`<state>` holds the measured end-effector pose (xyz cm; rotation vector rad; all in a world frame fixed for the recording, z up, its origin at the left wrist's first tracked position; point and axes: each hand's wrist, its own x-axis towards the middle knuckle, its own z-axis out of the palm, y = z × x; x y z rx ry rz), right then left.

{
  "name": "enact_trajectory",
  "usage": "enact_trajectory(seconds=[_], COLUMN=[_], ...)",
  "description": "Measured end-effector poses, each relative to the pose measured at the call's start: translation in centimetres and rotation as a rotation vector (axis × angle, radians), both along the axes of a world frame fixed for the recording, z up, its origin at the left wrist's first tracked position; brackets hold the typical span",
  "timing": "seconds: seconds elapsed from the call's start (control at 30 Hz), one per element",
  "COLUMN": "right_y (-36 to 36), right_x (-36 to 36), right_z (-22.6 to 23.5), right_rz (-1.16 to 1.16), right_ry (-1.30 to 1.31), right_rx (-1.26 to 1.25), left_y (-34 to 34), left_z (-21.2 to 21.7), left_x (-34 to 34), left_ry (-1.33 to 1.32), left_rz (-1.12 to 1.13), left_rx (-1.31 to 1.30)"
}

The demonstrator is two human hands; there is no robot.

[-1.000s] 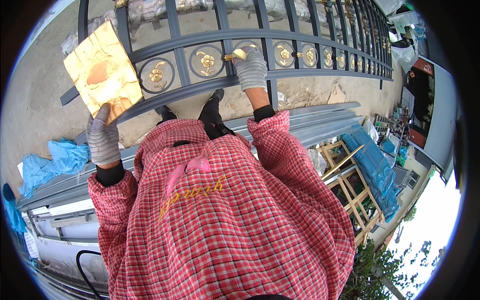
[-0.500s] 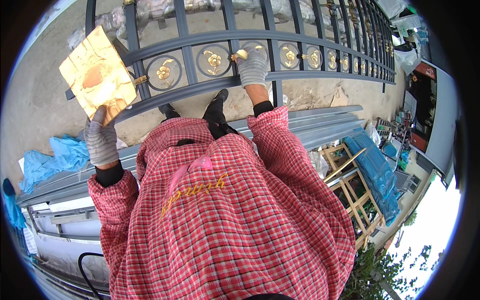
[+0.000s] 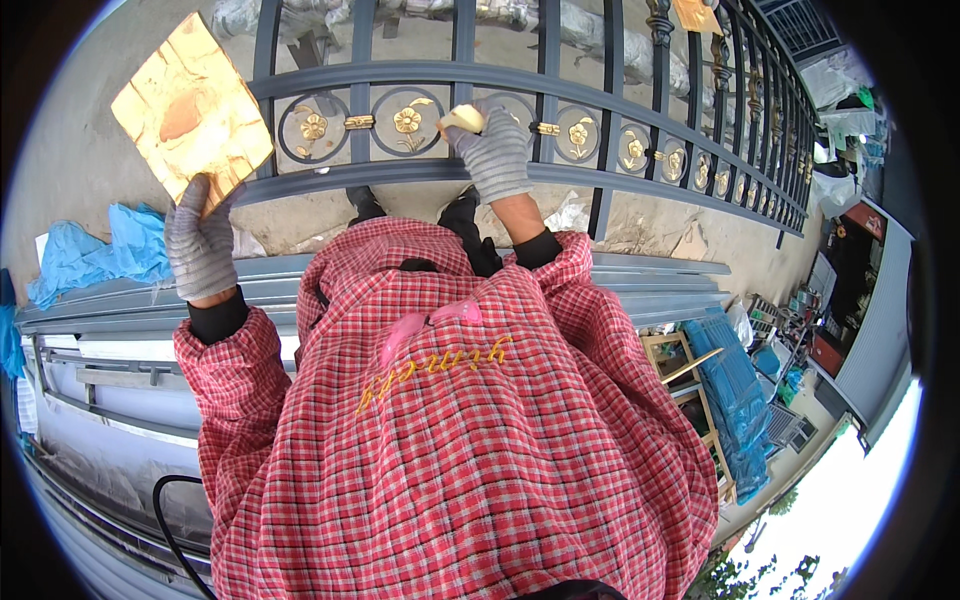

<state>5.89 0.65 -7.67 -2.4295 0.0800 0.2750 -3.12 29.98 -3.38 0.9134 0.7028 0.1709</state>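
L hand (image 3: 203, 240), gloved, grips gold-coated flat sheet (image 3: 195, 110) by its lower corner, thumb on top, rest of sheet sticking up past fingertips; reddish-brown patch mid-sheet. R hand (image 3: 495, 155), also gloved, has pale yellow sponge pad (image 3: 462, 119) pinched betw. thumb & fingers, just R of gold flower ornament (image 3: 407, 120) in dk grey metal fence (image 3: 430, 73). Wht plastic bag (image 3: 838, 188) far R, contents unclear.
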Motion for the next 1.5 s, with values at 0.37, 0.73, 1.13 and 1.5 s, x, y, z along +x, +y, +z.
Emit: enact_trajectory(seconds=[0.37, 0.73, 1.13, 1.5], right_y=[9.5, 8.2, 3.6, 3.0], right_x=[1.2, 0.4, 0.7, -0.4], right_z=[-3.3, -1.8, -0.4, 0.5], right_rz=[0.446, 0.448, 0.145, 0.008], right_ry=[-0.018, -0.038, 0.012, 0.035], right_rx=[-0.143, -0.263, 0.038, 0.259], left_y=[0.9, 1.4, 1.0, -0.3], left_z=[0.2, -0.3, -0.7, -0.7], left_x=[-3.3, -4.3, -4.0, -2.1], left_ry=[0.0, -0.012, 0.003, -0.027], left_rz=[0.096, 0.144, 0.104, -0.017], left_rx=[-0.017, 0.0, 0.0, -0.036])
